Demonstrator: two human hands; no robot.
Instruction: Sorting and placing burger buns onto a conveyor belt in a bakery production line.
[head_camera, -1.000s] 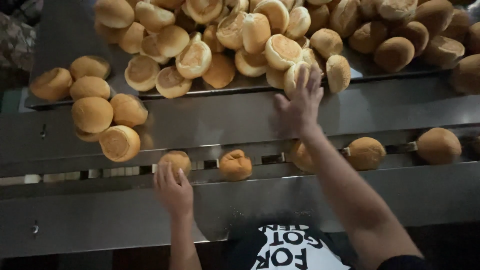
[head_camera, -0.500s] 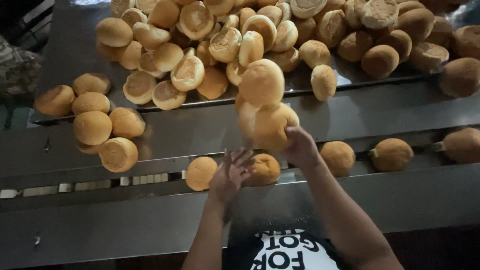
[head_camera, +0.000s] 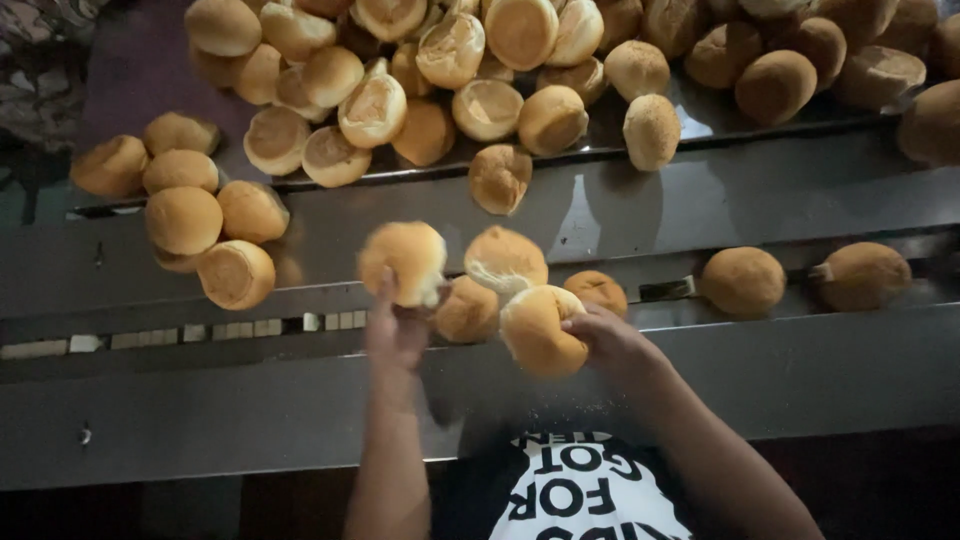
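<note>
Here, nearest to the camera, the two bare forearms rise from a dark shirt with white print. The left hand (head_camera: 397, 335) has its grip closed from below around one round bun (head_camera: 404, 262), lifted above the steel channel. The right hand (head_camera: 607, 338) has its grip closed on a second bun (head_camera: 540, 329), and a third bun (head_camera: 505, 259) sits just above that one, touching it; I cannot tell if the fingers reach it.

In the channel (head_camera: 250, 325) behind the hands I count four buns: two partly hidden by the held ones, and two more (head_camera: 742, 281) to the right, well apart. At the left, on the steel tabletop (head_camera: 620, 215), lies a group of about seven buns (head_camera: 183, 218). One single bun (head_camera: 499, 177) lies just near the far tray's edge. The far tray (head_camera: 140, 70) carries a big heap, too many to count.

Half a second ago the hands met near the channel, with buns higher up toward the tray; now they are apart, each with a bun.
</note>
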